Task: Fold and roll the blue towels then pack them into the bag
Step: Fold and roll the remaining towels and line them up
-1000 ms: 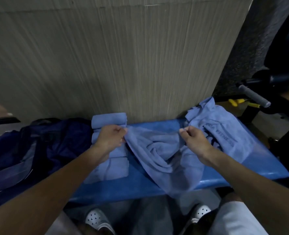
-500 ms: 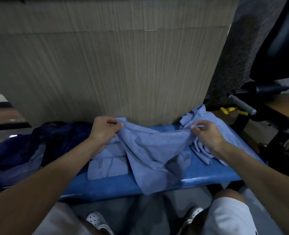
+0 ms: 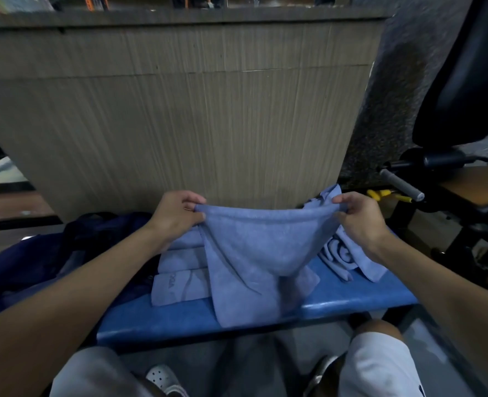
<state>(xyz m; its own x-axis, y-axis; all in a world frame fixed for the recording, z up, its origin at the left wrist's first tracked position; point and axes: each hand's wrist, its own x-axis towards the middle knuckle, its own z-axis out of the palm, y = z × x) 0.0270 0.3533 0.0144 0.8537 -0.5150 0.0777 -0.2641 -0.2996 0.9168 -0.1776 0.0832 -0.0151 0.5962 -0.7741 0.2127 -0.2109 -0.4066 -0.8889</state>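
- Two bare hands hold one soft blue terry towel (image 3: 254,253) up by its top hem: the left hand (image 3: 177,216) pinches one corner, the right hand (image 3: 357,219) the other, fingers of both closed on the cloth.
- That towel sags in a deep curve between the hands, and its lower part is bunched on the glossy blue padded tabletop (image 3: 351,296), with a tail over the near edge.
- Left of the hanging towel lie several rolled blue towels (image 3: 179,270) side by side; the crumpled dark navy fabric bag (image 3: 51,253) sits beyond them, further left.
- Right of the hanging towel lies a loose blue towel with dark printed lettering (image 3: 348,253), not yet folded.
- To do this step well, I would say draw the hands apart until the hem runs straight, lift so the bunched part falls free, then lay it flat before folding.
- Room is tight, to my eye: the rolls and the loose towel crowd the hanging towel from both sides, and the tall grey wood-grain panel (image 3: 179,110) stands close behind it.
- Towards the near edge there looks to be bare padding, but cloth laid there could slip off to the floor.
- A black frame with a grey foam grip (image 3: 400,184) stands off to the right, well apart from the towel.
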